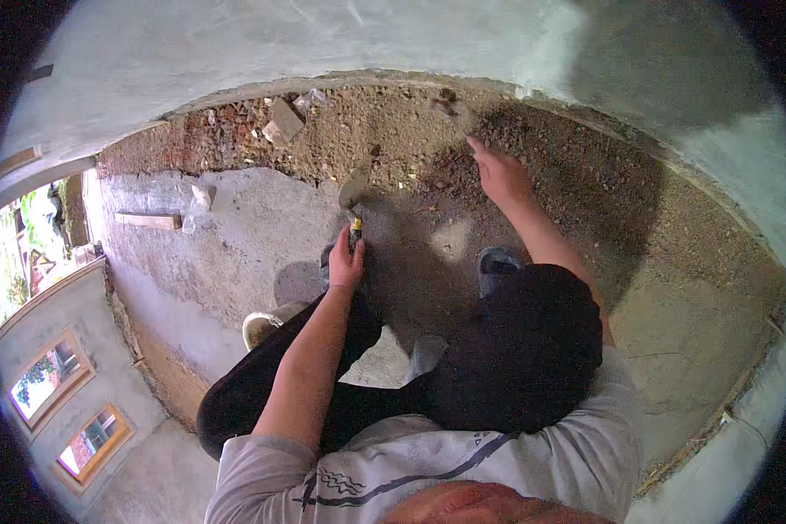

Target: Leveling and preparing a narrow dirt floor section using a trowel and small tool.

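My left hand grips the dark handle of a pointing trowel, its yellow band showing just beyond my fingers. The metal blade points away from me, over the border between the grey concrete floor and the strip of loose gravelly soil. Stretched out over the soil on the right, my right hand has its index finger extended and nothing visible in it. A blurred brown shape lies beyond its fingertips, near the wall; I cannot tell what it is.
Broken slab pieces and clear plastic lie on the soil. A wood strip and a crumpled plastic bag rest on the concrete. A pale bucket stands by my left leg. The plastered wall curves along the far side.
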{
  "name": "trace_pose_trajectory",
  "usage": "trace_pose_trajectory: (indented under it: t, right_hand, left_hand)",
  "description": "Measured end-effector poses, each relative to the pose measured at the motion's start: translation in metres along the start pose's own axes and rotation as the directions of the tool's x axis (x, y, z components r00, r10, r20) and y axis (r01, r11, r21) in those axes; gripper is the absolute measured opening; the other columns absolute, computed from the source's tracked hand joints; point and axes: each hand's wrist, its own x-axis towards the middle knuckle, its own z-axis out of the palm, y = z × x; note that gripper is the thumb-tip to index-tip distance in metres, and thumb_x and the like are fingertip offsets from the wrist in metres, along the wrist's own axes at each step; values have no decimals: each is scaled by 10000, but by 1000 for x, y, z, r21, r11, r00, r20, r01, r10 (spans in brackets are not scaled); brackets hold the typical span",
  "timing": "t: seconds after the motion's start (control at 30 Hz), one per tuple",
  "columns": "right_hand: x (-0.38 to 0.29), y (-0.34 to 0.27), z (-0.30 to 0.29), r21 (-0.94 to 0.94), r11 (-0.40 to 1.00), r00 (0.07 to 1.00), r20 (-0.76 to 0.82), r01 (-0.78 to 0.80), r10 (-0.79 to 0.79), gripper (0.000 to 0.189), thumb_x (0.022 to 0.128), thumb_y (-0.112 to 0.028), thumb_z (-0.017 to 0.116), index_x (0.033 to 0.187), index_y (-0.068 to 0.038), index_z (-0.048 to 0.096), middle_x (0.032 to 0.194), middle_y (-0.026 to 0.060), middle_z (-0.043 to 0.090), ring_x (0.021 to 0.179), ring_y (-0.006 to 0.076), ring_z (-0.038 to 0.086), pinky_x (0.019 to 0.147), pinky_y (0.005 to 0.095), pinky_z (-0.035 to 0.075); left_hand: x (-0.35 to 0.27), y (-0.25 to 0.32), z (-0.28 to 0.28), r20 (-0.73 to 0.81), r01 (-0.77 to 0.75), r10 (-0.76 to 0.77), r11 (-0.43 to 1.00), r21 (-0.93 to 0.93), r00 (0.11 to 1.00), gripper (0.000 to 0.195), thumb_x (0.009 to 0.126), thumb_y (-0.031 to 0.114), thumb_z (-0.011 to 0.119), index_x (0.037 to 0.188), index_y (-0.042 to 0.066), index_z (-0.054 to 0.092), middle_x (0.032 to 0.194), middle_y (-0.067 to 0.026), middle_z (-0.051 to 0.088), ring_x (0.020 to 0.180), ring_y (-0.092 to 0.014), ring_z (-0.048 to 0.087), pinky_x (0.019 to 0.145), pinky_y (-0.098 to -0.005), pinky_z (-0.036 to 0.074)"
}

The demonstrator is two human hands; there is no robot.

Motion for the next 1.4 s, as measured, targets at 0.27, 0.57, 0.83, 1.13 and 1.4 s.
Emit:
trace_pose_trajectory:
  t: [0.27,0.57,0.83,1.13,1.4]
  right_hand:
    - [-2,51,19,3,1000,999,-32,-27,27,549,897,-53,554,1391,-290,521,1008,179,685,794,358,674,628,468,538]
    - [-13,42,16,143,959,943,-264,245,-202,587,890,-33,595,1402,-305,503,838,125,643,661,272,647,587,385,561]
    - [-22,-1,-7,-85,883,862,-193,461,-469,719,855,-25,630,1460,-350,417,837,106,657,617,288,629,529,414,549]
    - [-24,-33,-20,-94,868,858,-132,487,-496,653,847,10,614,1415,-292,499,795,86,632,604,228,621,520,349,539]
    - [-2,7,13,-37,998,998,55,-42,44,529,940,-176,536,1443,-311,443,850,124,633,698,327,649,631,464,554]
  left_hand:
    - [1,16,6,36,9,-7,999,-44,999,526,939,287,579,1356,-10,459,1250,-268,590,1169,-429,563,979,-440,451]
    - [1,19,6,2,-31,31,999,-24,1000,532,935,286,588,1355,-14,459,1200,-277,608,1120,-433,589,940,-439,475]
    - [2,6,-1,16,11,-11,999,-38,1000,565,952,339,573,1378,-12,454,1293,-269,569,1211,-422,541,1016,-443,425]
    - [-1,-5,-1,-25,2,-3,999,-44,1000,539,944,336,579,1357,8,470,1204,-282,607,1133,-451,574,949,-464,463]
    - [-1,-4,3,-19,-19,18,999,-46,1000,540,938,321,579,1366,15,458,1202,-276,610,1141,-449,572,958,-463,459]
